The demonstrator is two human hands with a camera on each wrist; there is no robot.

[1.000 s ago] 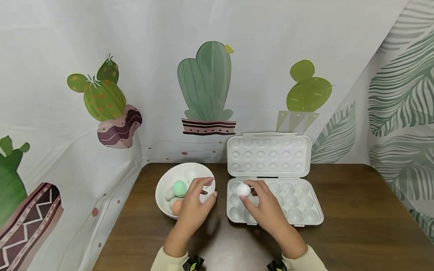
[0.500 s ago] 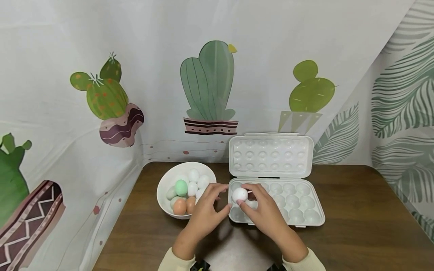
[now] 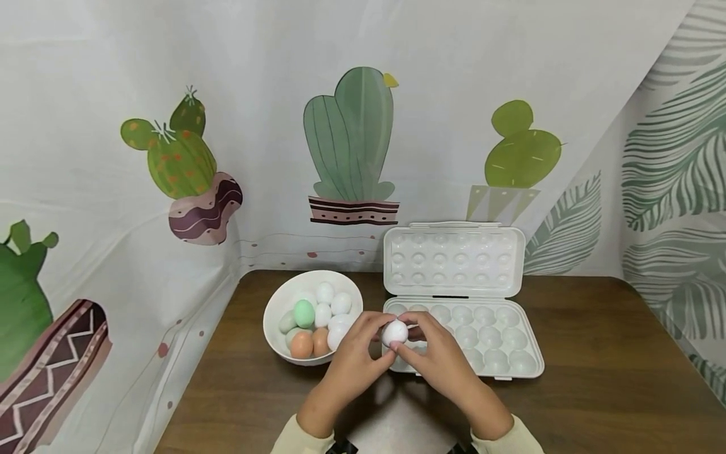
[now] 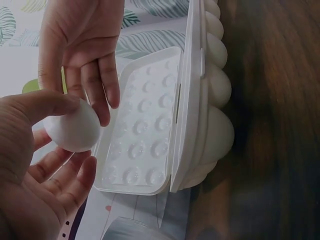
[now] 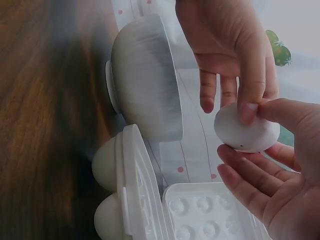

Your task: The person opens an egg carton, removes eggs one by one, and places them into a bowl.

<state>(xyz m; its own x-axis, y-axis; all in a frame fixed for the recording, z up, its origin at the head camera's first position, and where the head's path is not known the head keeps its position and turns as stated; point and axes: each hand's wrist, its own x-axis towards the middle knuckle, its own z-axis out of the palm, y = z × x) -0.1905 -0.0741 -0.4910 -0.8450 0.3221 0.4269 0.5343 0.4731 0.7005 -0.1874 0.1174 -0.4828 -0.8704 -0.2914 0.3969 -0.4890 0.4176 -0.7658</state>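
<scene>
A white egg point(image 3: 394, 333) is held between both hands, over the near left corner of an egg carton point(image 3: 535, 343). My left hand point(image 3: 356, 356) pinches it from the left, thumb on its surface and fingers underneath in the left wrist view. From the right, my right hand point(image 3: 445, 356) holds the same egg with thumb and curled fingers; both thumbs show on it in the right wrist view. A small dark speck marks the egg point(image 5: 245, 131). The carton is white plastic with rows of round cups, its dimpled lid point(image 3: 454, 234) raised at the back.
Left of the carton stands a white bowl point(image 3: 273, 302) with several eggs: white ones, a green egg point(image 3: 304, 313), orange-brown ones point(image 3: 301, 345) and pale grey-green ones. Both stand on a dark wooden table point(image 3: 612, 366), with a cactus-print cloth point(image 3: 255, 126) hanging behind.
My left hand has moved right, from over the bowl to the egg, and has taken hold of it. My right hand has brought the egg slightly left and nearer.
</scene>
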